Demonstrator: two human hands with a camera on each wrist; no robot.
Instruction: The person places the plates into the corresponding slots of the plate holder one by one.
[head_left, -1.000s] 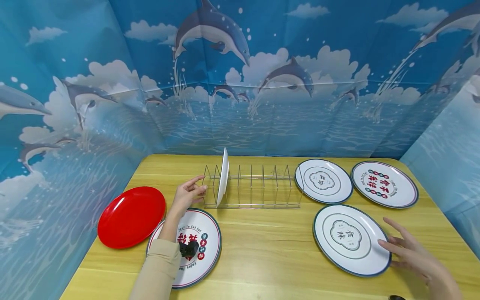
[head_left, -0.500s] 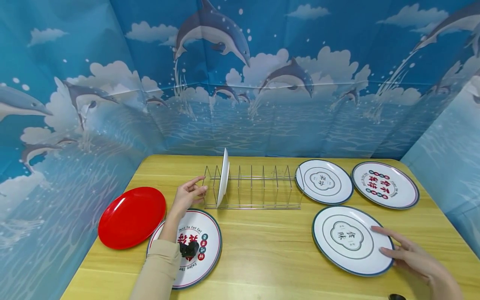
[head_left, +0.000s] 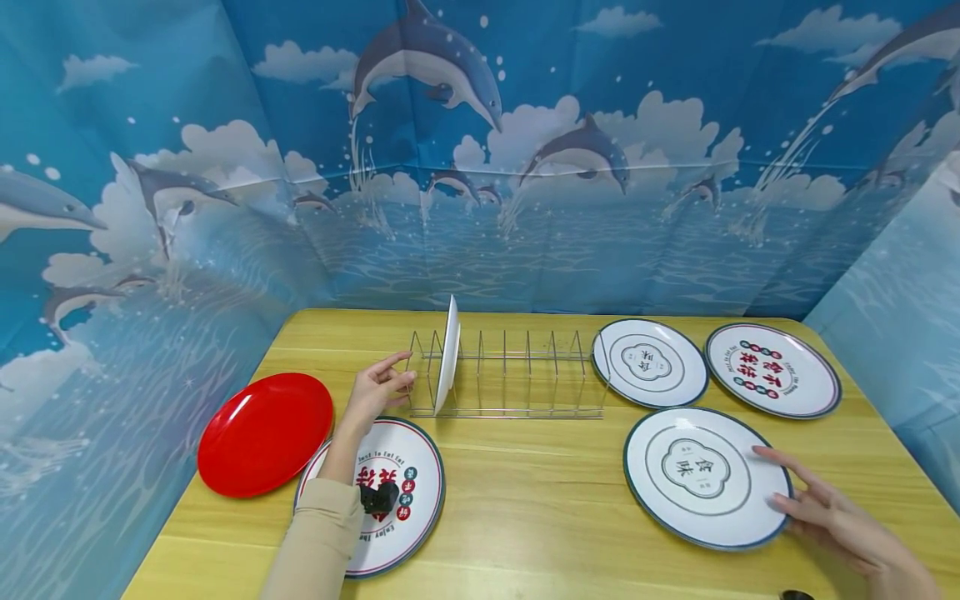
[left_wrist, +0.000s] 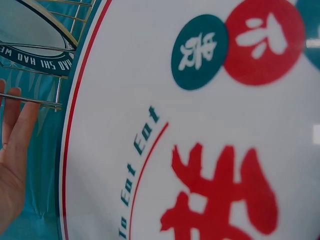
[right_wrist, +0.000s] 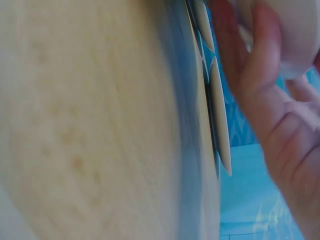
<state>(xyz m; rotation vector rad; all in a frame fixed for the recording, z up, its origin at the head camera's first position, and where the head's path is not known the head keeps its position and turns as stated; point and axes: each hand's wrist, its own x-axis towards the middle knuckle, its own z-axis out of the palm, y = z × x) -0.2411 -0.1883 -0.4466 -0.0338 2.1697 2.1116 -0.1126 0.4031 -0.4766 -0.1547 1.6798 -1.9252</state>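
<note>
My left hand (head_left: 372,396) holds the left end of a silver wire dish rack (head_left: 504,412), fingers at its end wire. In the left wrist view, the fingers (left_wrist: 25,125) lie against that wire. One white plate (head_left: 447,358) stands upright in the rack near that hand. At right front, my right hand (head_left: 836,517) grips the right rim of a white plate (head_left: 693,521) with a dark blue edge and a flower-shaped emblem. In the right wrist view, fingers lie on both sides of the pale plate (right_wrist: 297,35); the fingers beneath it are hidden in the head view.
A red plate (head_left: 262,433) lies at left, beside a white plate with red lettering (head_left: 412,450) under my left forearm. Behind the gripped plate lie another emblem plate (head_left: 686,358) and a red-lettered plate (head_left: 813,375). A dolphin-print cloth (head_left: 540,250) hangs behind the wooden table (head_left: 525,500).
My right hand has come onto the plate's right rim and now grips it; the plate has shifted slightly. The left hand stays at the rack.
</note>
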